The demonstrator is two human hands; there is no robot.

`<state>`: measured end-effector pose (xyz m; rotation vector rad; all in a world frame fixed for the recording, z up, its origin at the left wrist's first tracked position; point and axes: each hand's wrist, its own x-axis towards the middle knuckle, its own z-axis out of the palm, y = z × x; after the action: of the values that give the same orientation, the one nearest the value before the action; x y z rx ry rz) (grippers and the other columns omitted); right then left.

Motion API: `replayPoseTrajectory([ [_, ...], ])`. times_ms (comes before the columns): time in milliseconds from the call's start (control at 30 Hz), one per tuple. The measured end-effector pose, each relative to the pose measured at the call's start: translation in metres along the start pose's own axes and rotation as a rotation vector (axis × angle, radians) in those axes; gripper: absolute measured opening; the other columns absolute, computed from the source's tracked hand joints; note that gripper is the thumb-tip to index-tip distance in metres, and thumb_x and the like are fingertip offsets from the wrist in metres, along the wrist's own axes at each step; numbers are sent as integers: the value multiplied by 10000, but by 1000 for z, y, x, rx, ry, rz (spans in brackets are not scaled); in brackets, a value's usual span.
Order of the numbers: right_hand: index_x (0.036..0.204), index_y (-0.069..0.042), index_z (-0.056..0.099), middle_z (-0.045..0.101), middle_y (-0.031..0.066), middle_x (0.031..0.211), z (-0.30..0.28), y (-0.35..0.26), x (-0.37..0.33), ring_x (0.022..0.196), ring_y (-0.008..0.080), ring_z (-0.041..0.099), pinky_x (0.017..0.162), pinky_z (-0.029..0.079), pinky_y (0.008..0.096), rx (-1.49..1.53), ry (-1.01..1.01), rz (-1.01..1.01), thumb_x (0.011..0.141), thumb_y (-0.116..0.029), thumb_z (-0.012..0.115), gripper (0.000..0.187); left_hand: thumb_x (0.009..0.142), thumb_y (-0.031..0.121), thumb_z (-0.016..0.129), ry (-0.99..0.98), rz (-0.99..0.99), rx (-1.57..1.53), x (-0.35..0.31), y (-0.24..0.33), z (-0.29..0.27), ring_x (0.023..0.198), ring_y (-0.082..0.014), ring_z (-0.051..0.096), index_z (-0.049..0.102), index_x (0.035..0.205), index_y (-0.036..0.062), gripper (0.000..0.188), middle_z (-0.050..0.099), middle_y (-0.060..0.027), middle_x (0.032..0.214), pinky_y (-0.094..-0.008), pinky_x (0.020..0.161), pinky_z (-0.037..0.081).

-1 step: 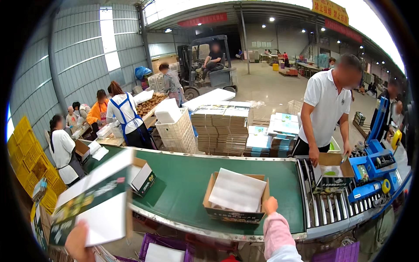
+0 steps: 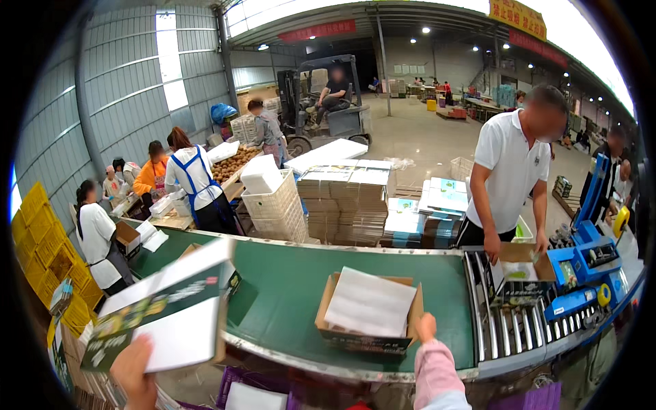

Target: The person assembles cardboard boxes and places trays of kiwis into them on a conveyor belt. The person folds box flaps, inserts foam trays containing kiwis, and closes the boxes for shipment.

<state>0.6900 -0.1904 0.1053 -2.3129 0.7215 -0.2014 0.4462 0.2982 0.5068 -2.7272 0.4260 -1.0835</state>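
My left hand (image 2: 137,369) is closed on the lower edge of a carton lid (image 2: 160,318), dark green printed with white panels, held tilted over the near left side of the belt and blurred by motion. On the green conveyor belt (image 2: 287,273) stands an open carton (image 2: 365,344) with a white foam sheet (image 2: 369,301) lying slantwise in its mouth. My right hand (image 2: 427,328), fingers curled, is at this carton's right wall; its fingertips are partly hidden. Behind the lid, a second carton (image 2: 234,281) on the belt is mostly covered.
To the right, a person in a white shirt (image 2: 512,157) handles another carton (image 2: 523,294) on the rollers (image 2: 509,335), beside a blue machine (image 2: 581,266). Flat carton stacks (image 2: 345,212) and a cream crate (image 2: 277,208) stand beyond the belt. A purple crate (image 2: 229,383) lies below its near edge.
The carton lid in my left hand has swung right, covering more of the second carton. My right hand has dropped slightly at the foam-lined carton, which has shifted slightly left.
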Motion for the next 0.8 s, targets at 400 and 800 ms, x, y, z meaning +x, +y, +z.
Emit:
replayPoseTrajectory([
  [400, 1088, 8, 532, 547, 159, 1049, -133, 30, -24, 851, 270, 570, 727, 466, 396, -170, 309, -261, 740, -82, 650, 378, 727, 105, 543, -465, 311, -616, 79, 114, 345, 736, -242, 619, 543, 850, 46, 136, 607, -87, 788, -348, 595, 488],
  [800, 1138, -28, 430, 510, 109, 1115, 60, -135, -160, 979, 262, 541, 715, 509, 441, 1271, -455, 711, 831, -125, 483, 326, 646, 313, 698, -1057, 275, -601, 13, 37, 359, 1214, -387, 328, 343, 1290, 27, 789, 375, -196, 1284, -527, 967, 276],
])
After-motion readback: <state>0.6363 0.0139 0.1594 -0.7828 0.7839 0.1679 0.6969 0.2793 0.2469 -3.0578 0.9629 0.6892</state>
